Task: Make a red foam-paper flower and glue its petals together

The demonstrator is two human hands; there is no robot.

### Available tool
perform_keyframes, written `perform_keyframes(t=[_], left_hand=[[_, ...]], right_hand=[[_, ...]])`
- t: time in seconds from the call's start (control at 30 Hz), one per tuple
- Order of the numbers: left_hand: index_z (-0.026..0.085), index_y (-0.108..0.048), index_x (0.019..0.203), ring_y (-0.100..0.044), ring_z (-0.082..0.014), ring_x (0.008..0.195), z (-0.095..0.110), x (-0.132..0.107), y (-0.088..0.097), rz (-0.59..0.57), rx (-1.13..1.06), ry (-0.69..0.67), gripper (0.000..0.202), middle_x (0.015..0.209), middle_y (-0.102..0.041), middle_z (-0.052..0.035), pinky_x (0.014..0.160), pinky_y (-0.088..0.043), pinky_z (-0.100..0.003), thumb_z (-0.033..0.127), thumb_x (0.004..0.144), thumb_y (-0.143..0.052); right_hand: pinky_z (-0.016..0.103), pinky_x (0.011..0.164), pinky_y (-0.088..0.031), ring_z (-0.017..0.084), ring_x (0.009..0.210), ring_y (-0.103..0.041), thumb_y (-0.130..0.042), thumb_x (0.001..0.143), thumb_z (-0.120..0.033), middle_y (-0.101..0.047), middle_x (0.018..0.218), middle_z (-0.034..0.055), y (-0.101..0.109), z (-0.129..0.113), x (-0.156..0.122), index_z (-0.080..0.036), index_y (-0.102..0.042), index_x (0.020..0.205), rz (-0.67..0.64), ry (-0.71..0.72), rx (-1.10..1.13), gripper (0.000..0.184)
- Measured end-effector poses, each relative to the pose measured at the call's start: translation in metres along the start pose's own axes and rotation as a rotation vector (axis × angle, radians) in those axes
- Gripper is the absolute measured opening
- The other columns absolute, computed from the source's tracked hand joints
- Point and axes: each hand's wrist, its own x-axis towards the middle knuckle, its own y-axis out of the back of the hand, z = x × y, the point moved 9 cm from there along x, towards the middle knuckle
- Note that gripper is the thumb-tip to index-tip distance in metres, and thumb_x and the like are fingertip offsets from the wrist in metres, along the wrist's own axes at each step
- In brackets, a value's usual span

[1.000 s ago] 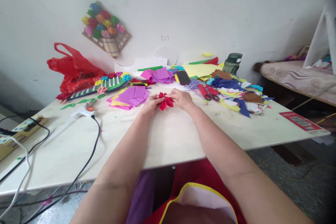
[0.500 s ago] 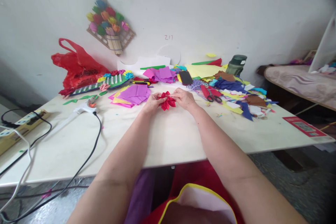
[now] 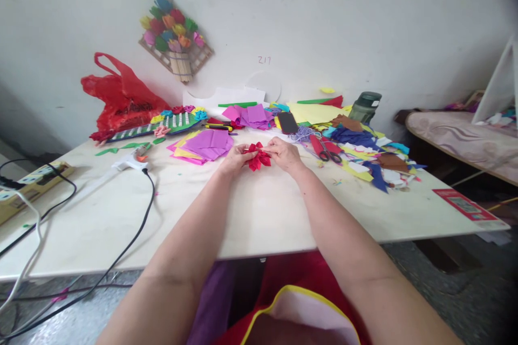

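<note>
Both my hands meet over the middle of the white table (image 3: 259, 215). My left hand (image 3: 236, 158) and my right hand (image 3: 284, 153) are pinched on a small red folded paper flower (image 3: 257, 156) held just above the tabletop. Its pointed petals stick out between my fingers. A stack of purple, pink and yellow paper squares (image 3: 205, 146) lies just behind my left hand. Red-handled scissors (image 3: 325, 148) lie to the right of my right hand.
Loose coloured paper scraps (image 3: 370, 153) cover the table's right rear. A glue gun (image 3: 128, 161) with a black cable, a power strip (image 3: 30, 180), a red plastic bag (image 3: 119, 98), a black phone (image 3: 287, 122) and a green bottle (image 3: 364, 106) also sit there. A bed (image 3: 461, 135) stands at right.
My hands keep hold of the red flower and have barely shifted. The view has drifted a little to the left and down.
</note>
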Motion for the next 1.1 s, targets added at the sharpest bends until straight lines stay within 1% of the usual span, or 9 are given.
perform_keyframes(t=[0.2,0.4,0.57,0.7,0.77,0.9,1.0,1.1], left_hand=[[0.011,-0.071,0.083,-0.066,-0.0126,0.064,-0.007,0.001,0.003,-0.005,-0.076,0.049,0.024,0.077,-0.072,-0.0048,0.067,-0.053,-0.023,0.009,0.061,-0.081],[0.012,-0.072,0.082,-0.067,-0.0140,0.065,-0.010,0.003,0.005,-0.003,-0.089,0.072,0.018,0.076,-0.072,-0.0047,0.066,-0.055,-0.025,0.006,0.065,-0.075],[0.011,-0.072,0.079,-0.066,-0.0129,0.063,-0.010,0.004,0.005,0.000,-0.084,0.071,0.015,0.074,-0.072,-0.0053,0.066,-0.054,-0.023,0.006,0.065,-0.074],[0.010,-0.070,0.074,-0.065,-0.0113,0.059,-0.008,0.003,0.005,-0.003,-0.089,0.086,0.011,0.069,-0.071,-0.0053,0.063,-0.052,-0.020,0.005,0.065,-0.073],[0.009,-0.070,0.073,-0.064,-0.0108,0.058,-0.009,0.003,0.006,0.000,-0.101,0.099,0.010,0.069,-0.070,-0.0054,0.062,-0.052,-0.019,0.003,0.065,-0.072],[0.009,-0.070,0.075,-0.065,-0.0108,0.060,-0.012,0.004,0.009,0.014,-0.117,0.117,0.011,0.070,-0.071,-0.0058,0.065,-0.053,-0.019,0.002,0.066,-0.071],[0.009,-0.070,0.076,-0.065,-0.0111,0.060,-0.013,0.004,0.010,0.016,-0.119,0.116,0.012,0.071,-0.071,-0.0063,0.065,-0.053,-0.020,0.003,0.066,-0.073],[0.010,-0.070,0.079,-0.066,-0.0120,0.062,-0.012,0.004,0.008,0.002,-0.109,0.099,0.016,0.074,-0.072,-0.0065,0.067,-0.053,-0.022,0.004,0.065,-0.075]], right_hand=[[0.025,0.064,-0.040,0.016,0.087,-0.062,-0.051,0.091,-0.026,-0.069,0.110,-0.0003,0.005,-0.010,-0.003,-0.035,-0.075,0.105,-0.046,-0.016,-0.080,0.029],[0.026,0.062,-0.036,0.017,0.087,-0.062,-0.049,0.091,-0.025,-0.068,0.114,-0.0009,0.007,-0.015,-0.005,-0.036,-0.074,0.106,-0.071,-0.025,-0.151,0.031],[0.027,0.059,-0.034,0.016,0.084,-0.061,-0.048,0.090,-0.024,-0.067,0.115,-0.0001,0.006,-0.017,-0.004,-0.035,-0.074,0.105,-0.055,0.009,-0.188,0.032],[0.026,0.057,-0.031,0.016,0.080,-0.059,-0.045,0.092,-0.028,-0.067,0.114,0.0008,0.006,-0.021,-0.004,-0.032,-0.074,0.101,-0.055,0.027,-0.217,0.030],[0.026,0.056,-0.030,0.016,0.081,-0.059,-0.043,0.093,-0.028,-0.067,0.114,0.0018,0.007,-0.024,-0.005,-0.029,-0.074,0.098,-0.057,0.040,-0.232,0.031],[0.027,0.056,-0.029,0.016,0.084,-0.060,-0.040,0.095,-0.028,-0.067,0.116,0.0030,0.008,-0.032,-0.006,-0.028,-0.074,0.097,-0.059,0.081,-0.246,0.034],[0.027,0.056,-0.030,0.016,0.084,-0.060,-0.040,0.096,-0.029,-0.067,0.116,0.0031,0.008,-0.031,-0.006,-0.029,-0.074,0.097,-0.055,0.079,-0.239,0.034],[0.027,0.056,-0.032,0.016,0.082,-0.060,-0.042,0.095,-0.030,-0.067,0.115,0.0025,0.007,-0.025,-0.005,-0.032,-0.074,0.101,-0.047,0.055,-0.214,0.033]])
